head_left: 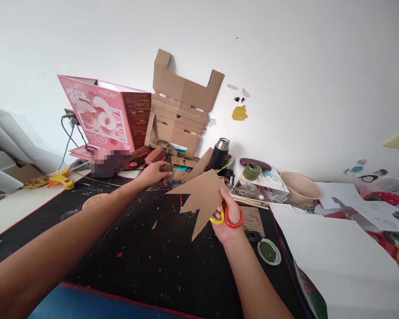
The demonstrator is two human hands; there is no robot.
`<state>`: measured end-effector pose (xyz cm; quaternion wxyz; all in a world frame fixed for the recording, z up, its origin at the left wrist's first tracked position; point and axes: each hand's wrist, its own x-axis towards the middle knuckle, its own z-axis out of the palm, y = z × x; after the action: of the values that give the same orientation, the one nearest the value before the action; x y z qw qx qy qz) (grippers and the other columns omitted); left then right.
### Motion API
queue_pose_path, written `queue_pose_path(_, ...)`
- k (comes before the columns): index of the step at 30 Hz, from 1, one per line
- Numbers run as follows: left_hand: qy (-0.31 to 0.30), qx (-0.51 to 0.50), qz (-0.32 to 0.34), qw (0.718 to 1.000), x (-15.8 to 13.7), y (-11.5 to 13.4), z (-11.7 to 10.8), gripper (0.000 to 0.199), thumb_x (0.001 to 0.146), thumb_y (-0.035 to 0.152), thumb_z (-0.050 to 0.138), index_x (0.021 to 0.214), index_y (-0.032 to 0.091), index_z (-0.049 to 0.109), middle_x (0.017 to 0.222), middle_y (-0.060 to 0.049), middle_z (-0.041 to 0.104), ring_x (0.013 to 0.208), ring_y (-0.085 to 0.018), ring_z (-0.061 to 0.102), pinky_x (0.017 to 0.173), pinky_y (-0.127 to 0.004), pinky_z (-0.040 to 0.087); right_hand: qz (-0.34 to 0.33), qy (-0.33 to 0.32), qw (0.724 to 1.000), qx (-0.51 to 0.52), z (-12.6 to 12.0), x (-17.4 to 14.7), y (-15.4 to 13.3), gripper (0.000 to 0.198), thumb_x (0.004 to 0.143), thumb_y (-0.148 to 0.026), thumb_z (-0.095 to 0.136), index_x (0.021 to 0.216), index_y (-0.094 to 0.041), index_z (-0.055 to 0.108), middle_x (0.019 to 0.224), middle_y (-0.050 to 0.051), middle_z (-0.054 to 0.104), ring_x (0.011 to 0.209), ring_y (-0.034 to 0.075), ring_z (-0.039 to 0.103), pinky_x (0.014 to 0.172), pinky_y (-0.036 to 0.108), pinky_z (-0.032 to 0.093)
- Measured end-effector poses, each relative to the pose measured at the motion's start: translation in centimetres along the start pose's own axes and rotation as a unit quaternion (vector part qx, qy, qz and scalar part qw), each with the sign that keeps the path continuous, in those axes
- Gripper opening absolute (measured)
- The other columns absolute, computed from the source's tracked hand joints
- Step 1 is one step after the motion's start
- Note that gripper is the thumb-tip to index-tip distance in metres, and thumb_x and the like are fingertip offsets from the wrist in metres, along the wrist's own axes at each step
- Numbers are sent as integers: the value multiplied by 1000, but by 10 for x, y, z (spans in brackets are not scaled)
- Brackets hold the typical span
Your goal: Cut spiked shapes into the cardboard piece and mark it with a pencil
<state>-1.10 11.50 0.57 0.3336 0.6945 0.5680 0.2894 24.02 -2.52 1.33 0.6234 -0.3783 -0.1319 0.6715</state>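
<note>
My right hand (pixel 231 217) has the red and yellow handles of a pair of scissors (pixel 234 221) looped over its fingers. The same hand pinches a piece of brown cardboard (pixel 202 195) cut into jagged points, which hangs over the black mat (pixel 136 248). The scissor blades are hidden behind the hand and the cardboard. Farther off to the left, my left hand (pixel 154 174) is closed on a small cardboard scrap (pixel 167 168), close to the pile of cardboard strips (pixel 182 162) by the wall.
A black thermos (pixel 218 153) stands behind the jagged cardboard. A pink box (pixel 103 115) and a yellow glue gun (pixel 64 178) are at left. On the right are a green jar (pixel 252 172), a beige bowl (pixel 301 186) and a dish of green material (pixel 268 251).
</note>
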Motion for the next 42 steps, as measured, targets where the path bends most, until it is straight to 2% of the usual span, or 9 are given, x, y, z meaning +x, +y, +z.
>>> queue_pose_path(5, 57, 11, 44, 997, -9, 10, 0, 74, 77, 46, 78, 144, 20, 61, 139, -17, 70, 102, -30, 74, 87, -38, 58, -1, -1, 1000, -7, 0, 1, 3, 49, 74, -43, 89, 55, -21, 50, 38, -10, 46, 28, 5, 37, 31, 16, 31)
queue_pose_path(8, 24, 1, 74, 997, -44, 18, 12, 59, 78, 48, 78, 130, 21, 71, 127, -12, 76, 103, -32, 74, 94, -43, 58, 3, -6, 1000, -12, 0, 1, 7, 50, 76, -45, 89, 55, -21, 50, 39, -10, 45, 29, 5, 38, 32, 17, 32)
queue_pose_path(13, -170, -116, 195, 959, -108, 43, 44, 57, 86, 50, 79, 137, 27, 67, 136, -12, 72, 126, -36, 65, 110, -49, 52, -2, -14, 1000, -26, -1, 0, 15, 55, 80, -49, 85, 51, -20, 48, 40, -8, 46, 30, 5, 39, 34, 19, 33)
queue_pose_path(19, -167, -150, 219, 950, -133, 68, 58, 38, 93, 53, 69, 119, 26, 73, 125, -12, 76, 116, -35, 68, 104, -47, 55, -33, -8, 998, -45, -3, -1, 23, 63, 81, -61, 84, 50, -21, 47, 40, -7, 46, 33, 7, 40, 36, 19, 35)
queue_pose_path(25, 12, -252, 65, 965, -138, 68, 59, 35, 92, 58, 69, 102, 25, 76, 102, -7, 79, 100, -31, 71, 87, -39, 58, -40, -43, 996, -67, 1, -5, 29, 67, 81, -62, 82, 43, -20, 47, 37, -4, 44, 35, 8, 43, 38, 19, 34)
queue_pose_path(29, 67, -307, 67, 947, -121, 66, 54, 37, 87, 54, 76, 68, 23, 68, 71, -2, 68, 75, -24, 63, 74, -34, 52, -43, -44, 996, -69, 5, -6, 33, 48, 77, -60, 87, 64, -20, 63, 41, -8, 49, 31, 7, 40, 35, 19, 29)
queue_pose_path(32, 96, -354, 70, 928, -97, 64, 45, 33, 87, 55, 75, 81, 23, 70, 80, -3, 70, 79, -23, 64, 73, -33, 53, -42, -53, 995, -75, 7, -6, 35, 48, 73, -62, 89, 80, -18, 71, 41, -9, 50, 29, 7, 40, 33, 18, 26)
queue_pose_path(37, 149, -505, 13, 850, -65, 46, 30, 33, 73, 45, 87, 82, 20, 68, 68, 1, 65, 60, -16, 58, 57, -27, 44, -41, -75, 992, -92, 7, -8, 37, 55, 71, -68, 89, 78, -18, 69, 41, -8, 51, 28, 7, 42, 31, 17, 24)
queue_pose_path(42, 178, -517, -31, 837, -59, 21, 30, 39, 69, 46, 88, 89, 20, 68, 70, 1, 68, 59, -17, 58, 54, -27, 41, -38, -85, 990, -108, 7, -9, 39, 53, 76, -70, 86, 79, -20, 70, 41, -7, 52, 28, 7, 43, 31, 17, 25)
